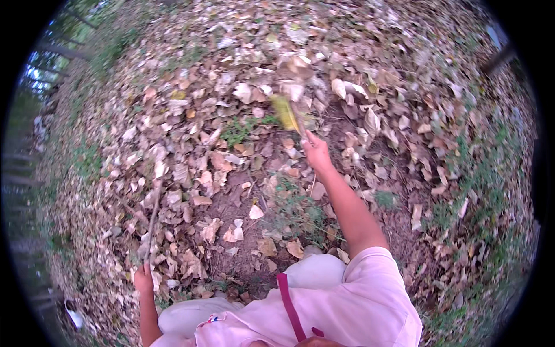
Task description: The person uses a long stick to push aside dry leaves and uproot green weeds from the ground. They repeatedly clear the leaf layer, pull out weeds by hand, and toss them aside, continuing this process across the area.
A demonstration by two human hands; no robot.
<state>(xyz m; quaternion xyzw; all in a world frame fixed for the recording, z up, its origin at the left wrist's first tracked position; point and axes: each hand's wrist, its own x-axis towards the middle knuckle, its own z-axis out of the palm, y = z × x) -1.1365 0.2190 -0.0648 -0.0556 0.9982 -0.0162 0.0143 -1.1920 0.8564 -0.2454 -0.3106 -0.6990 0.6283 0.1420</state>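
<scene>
My left hand (pixel 143 279) is closed round the lower end of a thin, slightly crooked stick (pixel 153 222). That stick points away from me over the dry leaves, its far end among them. Farther ahead and to the right, my right hand (pixel 317 151) grips a second stick (pixel 300 120), smeared by motion. A yellow-green leaf (pixel 284 113) lies against this stick's left side. Pale brown leaves (pixel 293 72) blur at its far end; whether they are stuck on it or just behind it, I cannot tell.
Fallen leaves (pixel 219 92) cover most of the ground. Bare brown soil (pixel 234 199) shows before my bent knees (pixel 315 270), with green weeds (pixel 298 208) beside it. A tree trunk (pixel 498 59) stands at the far right, and more trees (pixel 63 51) at the far left.
</scene>
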